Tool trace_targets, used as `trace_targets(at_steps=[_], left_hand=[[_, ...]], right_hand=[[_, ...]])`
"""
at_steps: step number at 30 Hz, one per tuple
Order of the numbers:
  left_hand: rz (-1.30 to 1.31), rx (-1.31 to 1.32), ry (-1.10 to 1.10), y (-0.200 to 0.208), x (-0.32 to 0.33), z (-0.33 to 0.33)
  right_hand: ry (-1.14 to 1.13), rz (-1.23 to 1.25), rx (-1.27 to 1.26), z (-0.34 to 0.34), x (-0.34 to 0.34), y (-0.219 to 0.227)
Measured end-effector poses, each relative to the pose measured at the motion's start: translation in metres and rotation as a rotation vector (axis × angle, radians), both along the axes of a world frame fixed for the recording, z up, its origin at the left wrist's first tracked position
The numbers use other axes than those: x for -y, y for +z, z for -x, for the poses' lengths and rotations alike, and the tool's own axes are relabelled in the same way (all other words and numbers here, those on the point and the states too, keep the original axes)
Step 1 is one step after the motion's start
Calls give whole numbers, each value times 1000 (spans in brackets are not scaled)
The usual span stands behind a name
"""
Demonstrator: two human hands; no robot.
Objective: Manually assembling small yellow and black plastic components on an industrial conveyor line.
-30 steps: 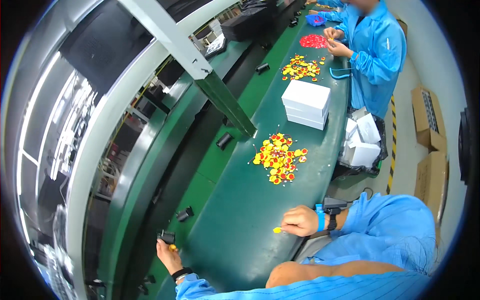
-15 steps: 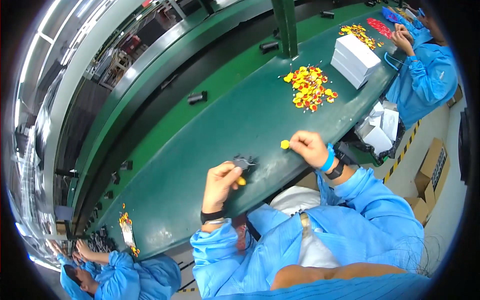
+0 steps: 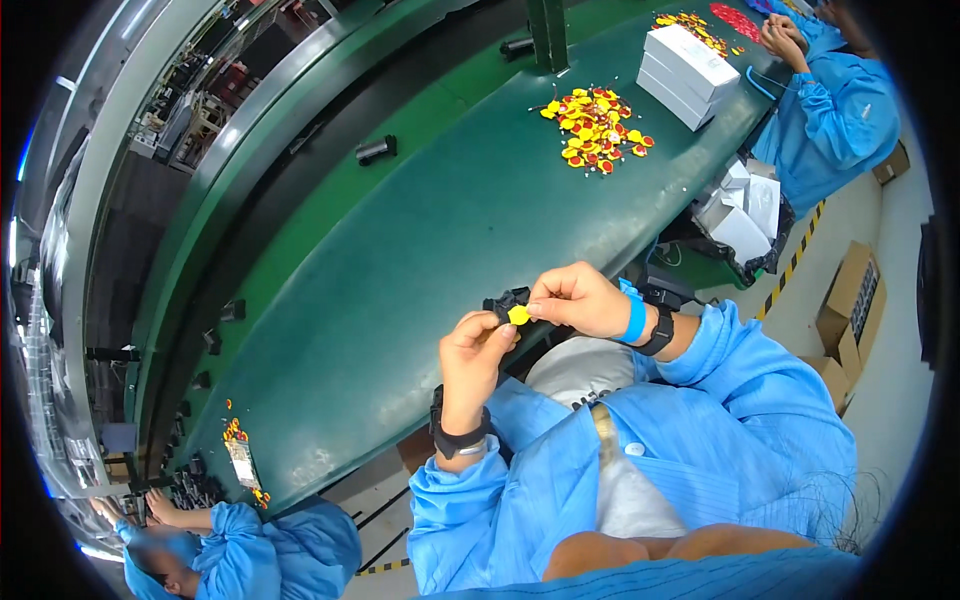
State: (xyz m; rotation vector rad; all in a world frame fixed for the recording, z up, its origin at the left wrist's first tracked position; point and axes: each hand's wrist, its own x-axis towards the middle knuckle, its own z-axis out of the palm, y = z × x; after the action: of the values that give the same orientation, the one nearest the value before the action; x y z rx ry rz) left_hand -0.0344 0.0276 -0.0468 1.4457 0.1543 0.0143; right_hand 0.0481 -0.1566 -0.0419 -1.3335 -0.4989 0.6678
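Observation:
In front of my body, both hands meet over the near edge of the green table. My left hand [image 3: 476, 350] is closed, its thumb and fingertips pinching a small black part [image 3: 506, 299] that partly shows beyond them. My right hand [image 3: 578, 300] pinches a small yellow disc [image 3: 518, 315] between thumb and forefinger. That disc lies against the black part, at the tips of my left fingers. Whether the two pieces are joined, I cannot tell. Farther up the table sits a loose pile of yellow and red discs [image 3: 597, 130].
White boxes [image 3: 688, 75] stand stacked beside the pile. Black cylindrical parts [image 3: 376, 150] lie along the green strip [image 3: 330, 215] beyond the table. Co-workers in blue sit at far right [image 3: 835, 115] and lower left [image 3: 265, 550]. A bin of white boxes [image 3: 745, 215] stands off the near edge.
My right hand has come left with the yellow disc, up to the black part in my left hand. The view has shifted, so the pile appears higher and farther left.

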Motion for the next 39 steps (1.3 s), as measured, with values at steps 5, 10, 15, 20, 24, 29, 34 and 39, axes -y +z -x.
trace_targets(at_steps=[5,10,15,20,24,29,34,39], left_hand=[[-36,72,8,-5,2,1],[-79,107,40,-5,6,0],[-106,132,91,-2,11,0],[-141,140,119,6,14,1],[-174,164,135,7,18,-1],[-176,179,155,10,19,0],[-289,226,109,14,21,-3],[-426,290,85,23,19,-2]], right_hand=[[-18,35,-27,2,-2,-2],[-49,35,-6,2,-1,-3],[-94,10,0,4,-4,0],[-98,48,36,5,-5,2],[-103,65,53,5,-4,-1],[-113,180,194,0,-2,11],[-111,24,555,-14,-5,0],[-26,-42,526,-16,-9,-4]])
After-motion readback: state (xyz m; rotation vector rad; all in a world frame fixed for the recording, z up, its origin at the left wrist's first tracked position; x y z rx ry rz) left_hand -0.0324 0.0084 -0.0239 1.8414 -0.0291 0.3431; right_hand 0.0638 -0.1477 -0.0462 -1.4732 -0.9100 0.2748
